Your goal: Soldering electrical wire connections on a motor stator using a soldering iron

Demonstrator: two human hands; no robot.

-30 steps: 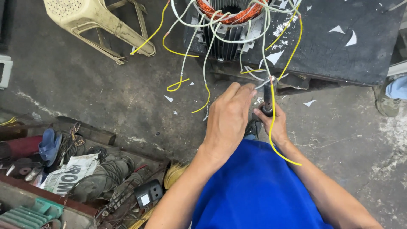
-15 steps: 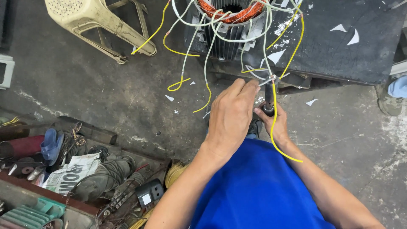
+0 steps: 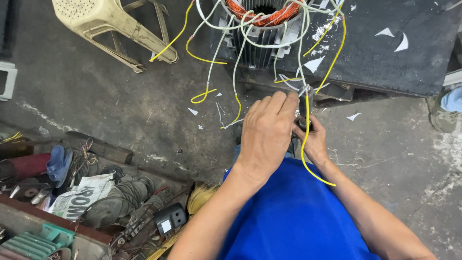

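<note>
The left hand (image 3: 267,132) lies palm-down, fingers pinching the yellow wire (image 3: 305,139). At its 3 o'clock, the right hand (image 3: 313,139) grips a dark tool (image 3: 304,108) upright.

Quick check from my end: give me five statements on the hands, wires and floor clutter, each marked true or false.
1. The left hand pinches wire ends near the tip of a dark tool. True.
2. The right hand rests flat on the floor. False: it grips the tool from below.
3. A yellow wire runs down past the right hand over the blue cloth. True.
4. The stator has blue windings. False: they are copper-orange.
5. The plastic stool stands upright. False: it lies tipped on the floor.
</note>
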